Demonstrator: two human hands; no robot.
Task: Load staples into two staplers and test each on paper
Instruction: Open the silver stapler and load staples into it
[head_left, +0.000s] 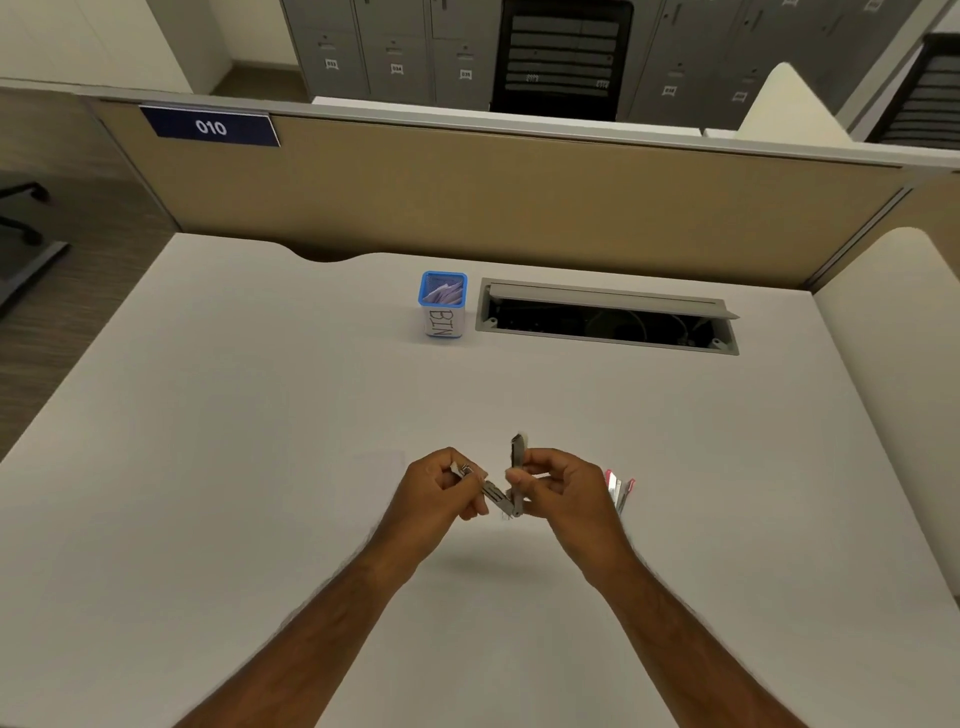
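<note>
Both forearms come in from the bottom edge and meet at lower centre of frame, above the desk (218, 467). Left hand (441, 491) has its fingers curled round the lower half of a small grey stapler (506, 486). Right hand (558, 486) pinches the upper arm, which is swung up near vertical. Stapler is hinged wide open in a V and held clear of the desktop, probably to expose the staple channel for loading. Can't tell whether a staple strip is already in; too small and blurred.

Second stapler (618, 491), pink and silver, sits just right of the right hand, partly hidden behind it. Looks open too, not certain.

Blue-rimmed cup marked BIN (442, 306) stands at upper centre, paper scraps inside, well apart from the hands. Open cable tray (608, 322) sits in the desk just right of it. Partition with a "010" plate (210, 127) is at upper left.

No test paper or staple box clearly visible. Nothing blocks the hands.
</note>
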